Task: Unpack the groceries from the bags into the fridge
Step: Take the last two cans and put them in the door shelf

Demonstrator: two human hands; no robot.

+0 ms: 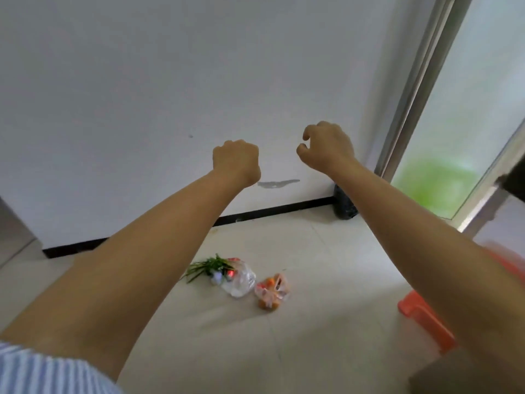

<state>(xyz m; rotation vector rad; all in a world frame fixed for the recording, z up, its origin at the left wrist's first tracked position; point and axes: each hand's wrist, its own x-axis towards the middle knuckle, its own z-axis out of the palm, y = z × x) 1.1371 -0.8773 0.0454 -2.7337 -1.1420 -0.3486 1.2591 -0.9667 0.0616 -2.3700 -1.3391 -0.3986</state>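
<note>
Both my arms are stretched out ahead of me and neither hand carries anything. My left hand point(236, 160) is balled into a fist, fingers curled tight together on nothing; my right hand point(326, 147) hangs looser, its fingers point(305, 135) bent and slightly apart, also holding nothing. The groceries lie well below and beyond my fingers, on the floor point(326, 322): a clear bag point(238, 280) with green stalks point(207, 265) poking out of it toward my left side, and just beside it, under the gap between my two hands, a smaller bag of orange items point(272, 291), touching or nearly touching the first. Both bags look full and unopened, as far as I can tell, so I judge the unpacking has barely begun, if at all. A grey metallic edge point(14, 237) sits far off to the left of my left hand; it may be the fridge, but I cannot tell. An orange stool point(426, 319) stands below my right forearm, and a dark bag point(343, 206) rests in the corner beneath my right wrist. What is left, I judge, is everything: reaching down, picking up the bags, emptying them into the fridge.
</note>
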